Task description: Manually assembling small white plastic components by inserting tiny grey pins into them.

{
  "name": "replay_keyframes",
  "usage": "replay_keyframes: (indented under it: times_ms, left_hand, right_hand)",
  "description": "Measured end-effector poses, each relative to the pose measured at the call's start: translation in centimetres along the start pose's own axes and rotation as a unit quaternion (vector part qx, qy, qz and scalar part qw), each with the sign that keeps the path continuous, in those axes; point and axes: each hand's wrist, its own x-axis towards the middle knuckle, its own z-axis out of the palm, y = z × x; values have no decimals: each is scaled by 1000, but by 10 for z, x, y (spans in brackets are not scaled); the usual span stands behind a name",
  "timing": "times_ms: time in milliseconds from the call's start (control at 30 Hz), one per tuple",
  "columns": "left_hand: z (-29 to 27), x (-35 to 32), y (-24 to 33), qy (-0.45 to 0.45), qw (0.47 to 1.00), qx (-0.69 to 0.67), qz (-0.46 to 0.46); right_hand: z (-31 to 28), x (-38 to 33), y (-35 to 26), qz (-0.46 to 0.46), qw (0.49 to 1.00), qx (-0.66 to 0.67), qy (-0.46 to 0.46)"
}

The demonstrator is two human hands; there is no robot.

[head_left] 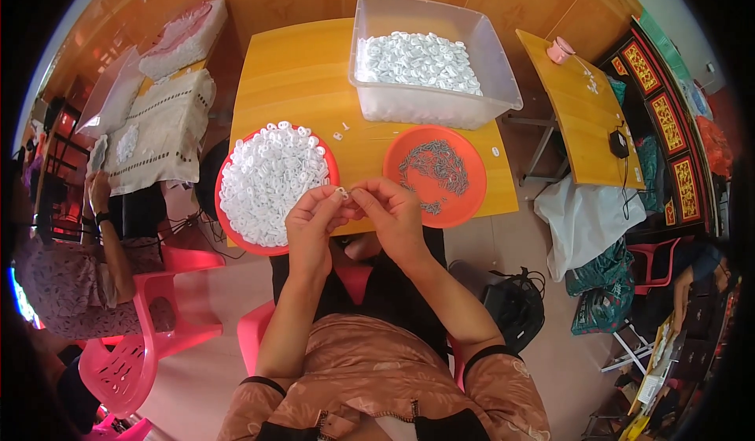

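Just above the near table edge, my hands meet in front of me. My left hand [312, 219] is closed, thumb and forefinger pinching a small white plastic piece [342, 193]. My right hand [392, 219] is closed in a pinch against the same piece; what its fingertips hold is hidden. By my left hand stands a red tray [222, 219] heaped with white plastic pieces [271, 181]. Beyond my right hand lies an orange-red plate [473, 158] with many small grey metal pins or screws [436, 166].
A clear plastic bin [487, 55] of white pieces [421, 59] stands at the back of the yellow table [299, 63]. A few loose pieces lie between the trays. Another person [102, 268] sits at left beside a pink chair [149, 339]; a second table [578, 118] is at right.
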Motion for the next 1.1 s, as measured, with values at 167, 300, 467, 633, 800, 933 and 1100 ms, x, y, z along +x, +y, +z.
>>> replay_keyframes:
  times_ms: [167, 300, 467, 633, 800, 933, 1100]
  left_hand:
    - [0, -2, 0, 3, 999, 37, 19]
    - [1, -4, -2, 5, 997, 65, 35]
    - [4, -4, -3, 3, 990, 100, 97]
    - [6, -4, -4, -6, 989, 105, 108]
    - [1, -5, -4, -23, 987, 115, 111]
    - [-9, -6, -12, -27, 988, 121, 95]
    - [-22, -7, -18, -19, 994, 87, 68]
  right_hand:
    - [-1, -1, 3, 0, 1000, 3, -7]
    - [0, -3, 0, -13, 999, -30, 1]
    - [0, -5, -4, -30, 997, -67, 5]
    - [-2, -3, -1, -50, 996, -78, 7]
    - [-3, -4, -3, -24, 997, -80, -2]
    - [-1, -4, 1, -32, 994, -100, -9]
    - [3, -2, 4, 10, 994, -98, -54]
